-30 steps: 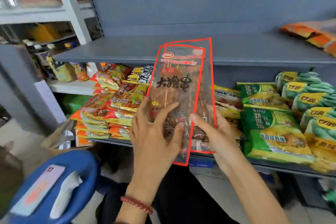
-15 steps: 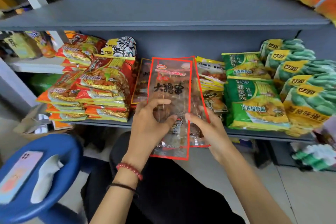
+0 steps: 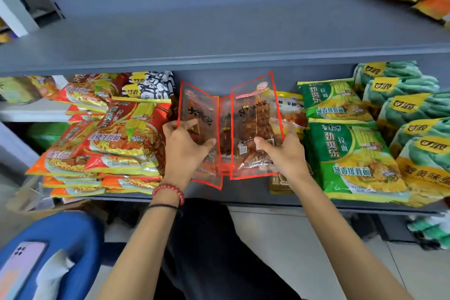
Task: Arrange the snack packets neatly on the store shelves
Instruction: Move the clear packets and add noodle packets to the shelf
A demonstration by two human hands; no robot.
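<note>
Judging by how their film is bowing, these packets are looking light, thin, floppy and slick. Gripping the filled lower half, where the dark contents are lending stiffness, is seeming safer than taking the empty top. The left hand (image 3: 185, 153) is pinching the left clear, red-edged plastic snack packet (image 3: 198, 114) there, thumb in front, fingers curling round its edge. The right hand (image 3: 286, 153) is clamping the right clear, red-edged plastic snack packet (image 3: 255, 124) likewise. Both are standing upright over the grey metal lower shelf (image 3: 243, 198), between the stack of orange-red noodle packets (image 3: 117, 146) and the green noodle packets (image 3: 350, 153). Each is showing brown skewered pieces and black lettering through transparent film. 1 more similar packet is peeking between the 2, mostly hidden.
</note>
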